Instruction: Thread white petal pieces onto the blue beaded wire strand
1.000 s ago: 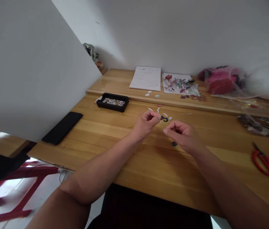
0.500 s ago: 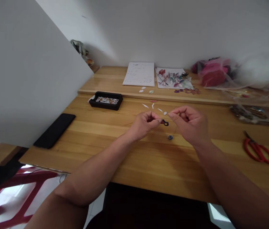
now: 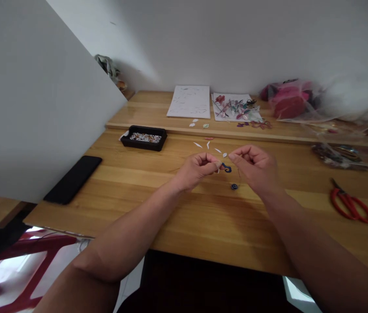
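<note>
My left hand [image 3: 199, 170] is closed in a pinch on a small dark-blue curled piece [image 3: 226, 168], whose hooked end sticks out to the right of the fingertips. Close by on the right, my right hand [image 3: 254, 167] is pinched too, on a thin thread that runs down towards a small dark spool [image 3: 234, 186] hanging or lying below. Just beyond the fingers, several small white leaf-shaped pieces [image 3: 218, 150] lie on the wooden table [image 3: 132, 182].
A black tray of beads [image 3: 145, 138] and a black phone [image 3: 73, 180] lie to the left. Red-handled scissors [image 3: 352, 208] rest at the right. On the raised back ledge are a white sheet [image 3: 189, 102], colourful flower pieces [image 3: 236, 108] and a plastic bag with pink contents [image 3: 290, 102].
Both hands stay nearly in place, still pinched. The blue piece has turned slightly so its curl shows more clearly. The whole view has shifted a little.
</note>
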Demonstrator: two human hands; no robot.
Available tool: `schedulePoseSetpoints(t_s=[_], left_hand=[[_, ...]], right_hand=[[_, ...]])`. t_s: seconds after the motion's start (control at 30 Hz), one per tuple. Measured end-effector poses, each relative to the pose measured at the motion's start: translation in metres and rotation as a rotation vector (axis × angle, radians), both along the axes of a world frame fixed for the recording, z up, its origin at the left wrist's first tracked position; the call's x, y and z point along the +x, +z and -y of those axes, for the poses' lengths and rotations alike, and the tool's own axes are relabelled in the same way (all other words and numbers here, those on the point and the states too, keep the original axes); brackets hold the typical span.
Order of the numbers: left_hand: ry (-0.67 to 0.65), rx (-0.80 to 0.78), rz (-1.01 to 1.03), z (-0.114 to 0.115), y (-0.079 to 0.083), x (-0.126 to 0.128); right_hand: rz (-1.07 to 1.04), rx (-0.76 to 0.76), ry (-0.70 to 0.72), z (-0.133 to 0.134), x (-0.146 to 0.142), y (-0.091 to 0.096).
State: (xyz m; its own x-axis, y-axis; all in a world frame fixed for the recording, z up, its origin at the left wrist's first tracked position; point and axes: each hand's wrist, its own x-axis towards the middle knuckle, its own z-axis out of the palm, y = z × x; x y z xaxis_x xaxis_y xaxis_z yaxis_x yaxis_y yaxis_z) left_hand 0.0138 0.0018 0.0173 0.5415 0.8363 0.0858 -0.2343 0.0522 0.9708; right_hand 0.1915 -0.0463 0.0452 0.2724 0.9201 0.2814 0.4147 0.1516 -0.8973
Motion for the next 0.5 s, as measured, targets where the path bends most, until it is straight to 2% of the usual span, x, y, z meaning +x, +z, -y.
schedulePoseSetpoints(t_s=[0.27,0.5], left_hand=[[0.01,-0.098,0.05,0.001,0.0,0.002],[0.054,-0.143,0.116,0.003,0.005,0.0]], right_hand=[[-0.198,-0.091,0.074,-0.007,0.001,-0.012],[-0.48,-0.257,0.232,-0.006,-0.009,-0.016]])
